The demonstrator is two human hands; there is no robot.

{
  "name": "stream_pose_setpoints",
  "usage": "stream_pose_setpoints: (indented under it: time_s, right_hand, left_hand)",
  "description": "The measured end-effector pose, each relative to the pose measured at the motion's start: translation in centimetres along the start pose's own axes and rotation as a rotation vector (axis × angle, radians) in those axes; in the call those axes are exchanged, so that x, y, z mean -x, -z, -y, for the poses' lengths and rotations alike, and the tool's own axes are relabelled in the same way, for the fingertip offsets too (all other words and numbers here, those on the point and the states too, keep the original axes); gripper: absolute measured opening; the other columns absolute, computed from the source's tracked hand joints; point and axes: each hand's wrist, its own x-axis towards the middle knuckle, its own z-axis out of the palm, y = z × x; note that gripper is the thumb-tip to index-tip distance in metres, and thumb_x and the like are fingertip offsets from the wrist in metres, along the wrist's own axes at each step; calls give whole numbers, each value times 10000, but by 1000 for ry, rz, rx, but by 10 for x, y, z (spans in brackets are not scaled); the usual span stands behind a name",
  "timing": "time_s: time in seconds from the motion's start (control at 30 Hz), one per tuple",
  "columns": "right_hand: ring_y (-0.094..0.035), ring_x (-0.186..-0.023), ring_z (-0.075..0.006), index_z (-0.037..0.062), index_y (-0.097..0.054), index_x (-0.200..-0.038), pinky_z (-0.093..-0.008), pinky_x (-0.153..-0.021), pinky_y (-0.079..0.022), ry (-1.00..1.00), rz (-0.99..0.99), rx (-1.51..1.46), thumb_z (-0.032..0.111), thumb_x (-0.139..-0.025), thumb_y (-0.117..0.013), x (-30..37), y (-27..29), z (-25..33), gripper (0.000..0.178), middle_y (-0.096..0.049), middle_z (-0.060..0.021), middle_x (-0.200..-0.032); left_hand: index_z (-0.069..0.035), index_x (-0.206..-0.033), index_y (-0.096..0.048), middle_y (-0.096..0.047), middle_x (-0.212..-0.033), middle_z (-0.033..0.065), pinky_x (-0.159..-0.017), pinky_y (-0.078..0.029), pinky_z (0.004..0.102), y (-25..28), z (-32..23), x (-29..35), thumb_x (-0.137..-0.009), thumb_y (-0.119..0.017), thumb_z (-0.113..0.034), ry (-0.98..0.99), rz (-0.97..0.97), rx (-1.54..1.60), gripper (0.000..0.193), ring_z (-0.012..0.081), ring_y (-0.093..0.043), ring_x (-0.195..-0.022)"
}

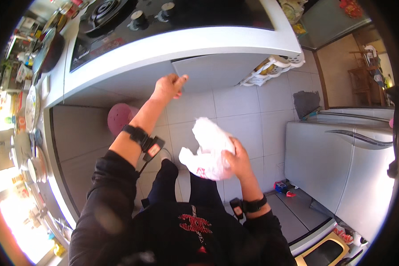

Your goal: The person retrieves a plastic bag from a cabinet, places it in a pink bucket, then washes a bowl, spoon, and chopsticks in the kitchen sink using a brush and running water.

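My left hand is raised at the front of the counter, its fingers curled at the left edge of a grey cabinet door. The door stands slightly ajar, with a dark gap along its top edge. Part of the grip is hidden behind the hand. Lower down and to the right, my right hand holds a crumpled white plastic bag with red print. The bag hangs in front of my legs, above the tiled floor; what is inside it cannot be made out.
A black gas hob is set into the white counter. A pink round object sits under the counter at left. Against the right side stands a light grey refrigerator. A white rack hangs at the counter's right end.
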Motion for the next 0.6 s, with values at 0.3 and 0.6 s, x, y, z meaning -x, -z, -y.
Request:
stream_pose_setpoints:
  time_s: [0.3,0.6]
  right_hand:
    - [-541,-1046,-128,21,-542,-1188,-285,-928,-437,-46,398,-159,29,-843,-588,-10,-72,52,348,-598,-30,-1099]
    - [-564,-949,-98,57,-591,-1084,-259,-863,-465,58,468,2,-51,-763,-554,-14,-186,88,341,-612,26,-973]
  left_hand:
    - [-30,-1424,-333,-445,-1349,168,-888,-497,372,42,85,203,-898,-525,-591,142,481,653,793,238,-601,-1028]
    - [-57,-1056,-575,-672,-978,56,-813,-539,318,114,156,259,-890,-607,-10,80,-23,1240,176,162,-646,-906]
